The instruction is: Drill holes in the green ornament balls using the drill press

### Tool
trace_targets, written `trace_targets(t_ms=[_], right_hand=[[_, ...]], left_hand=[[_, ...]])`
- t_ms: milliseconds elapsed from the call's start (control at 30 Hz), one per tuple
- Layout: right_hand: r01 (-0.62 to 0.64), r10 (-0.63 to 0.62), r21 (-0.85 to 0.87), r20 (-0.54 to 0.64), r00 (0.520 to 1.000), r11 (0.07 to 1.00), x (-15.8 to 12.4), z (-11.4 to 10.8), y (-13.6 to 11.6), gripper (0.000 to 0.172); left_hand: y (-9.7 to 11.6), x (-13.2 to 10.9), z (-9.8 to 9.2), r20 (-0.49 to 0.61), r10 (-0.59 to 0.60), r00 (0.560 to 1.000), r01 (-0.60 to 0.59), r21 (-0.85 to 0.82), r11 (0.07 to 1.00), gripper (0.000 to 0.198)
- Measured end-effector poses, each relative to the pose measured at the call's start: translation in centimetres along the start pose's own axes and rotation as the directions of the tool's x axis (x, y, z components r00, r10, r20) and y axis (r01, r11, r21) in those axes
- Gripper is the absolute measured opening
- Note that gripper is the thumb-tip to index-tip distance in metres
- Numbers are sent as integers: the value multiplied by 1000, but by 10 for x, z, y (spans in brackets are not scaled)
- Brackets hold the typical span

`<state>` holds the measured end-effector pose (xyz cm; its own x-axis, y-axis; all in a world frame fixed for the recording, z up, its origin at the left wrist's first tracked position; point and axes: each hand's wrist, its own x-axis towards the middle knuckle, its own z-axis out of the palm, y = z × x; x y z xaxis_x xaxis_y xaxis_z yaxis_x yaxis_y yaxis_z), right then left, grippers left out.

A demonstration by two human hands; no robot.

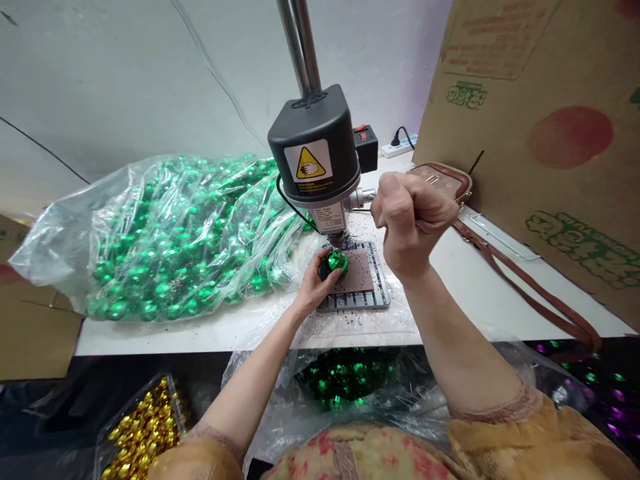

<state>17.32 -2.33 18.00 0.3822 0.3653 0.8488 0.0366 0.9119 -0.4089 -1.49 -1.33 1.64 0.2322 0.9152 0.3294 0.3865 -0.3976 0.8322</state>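
One green bauble gripped by left hand, right hand clenching lever, bag alongside

Left hand low, fingers curled closed — right hand raised in a tight fist

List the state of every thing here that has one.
left hand, closed around the green ball on the base plate.
right hand, fisted on the feed lever.
drill press, chuck down at the ball; cannot tell if it is spinning.
large bag, lying on the table, full of green balls.
lap bag, open, part filled.
power strip, one plug in.
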Motion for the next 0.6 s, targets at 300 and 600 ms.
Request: trace_targets(t_ms=[300,600], right_hand=[[-1,0,40,6,1000,999,1,1,-1,53],[-16,15,-58,-16,1000,998,6,3,-4,53]], left_hand=[[7,6,6,-49,60,997,-58,49,997,47],[14,10,14,-131,19,991,-9,71,997,44]])
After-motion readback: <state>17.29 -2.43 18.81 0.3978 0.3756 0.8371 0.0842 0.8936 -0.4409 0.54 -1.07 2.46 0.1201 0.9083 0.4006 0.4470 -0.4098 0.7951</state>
